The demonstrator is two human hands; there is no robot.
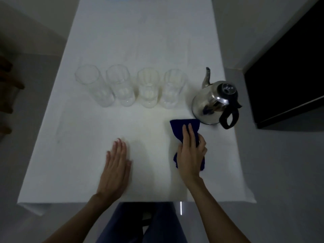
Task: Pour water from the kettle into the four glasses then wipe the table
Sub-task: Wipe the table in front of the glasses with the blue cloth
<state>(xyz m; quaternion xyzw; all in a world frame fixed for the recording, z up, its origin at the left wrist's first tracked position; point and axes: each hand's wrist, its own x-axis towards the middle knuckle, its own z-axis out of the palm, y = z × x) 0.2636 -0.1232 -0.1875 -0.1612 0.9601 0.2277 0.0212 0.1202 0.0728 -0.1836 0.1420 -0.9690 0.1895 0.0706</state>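
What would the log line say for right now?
stage: wiping | right hand: pressing dark blue cloth on white table | left hand: flat | four clear glasses, steel kettle: upright

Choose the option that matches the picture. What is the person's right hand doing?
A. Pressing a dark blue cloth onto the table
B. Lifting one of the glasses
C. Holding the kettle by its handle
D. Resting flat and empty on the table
A: the right hand lies on top of the dark blue cloth, pressing it to the table just in front of the kettle.
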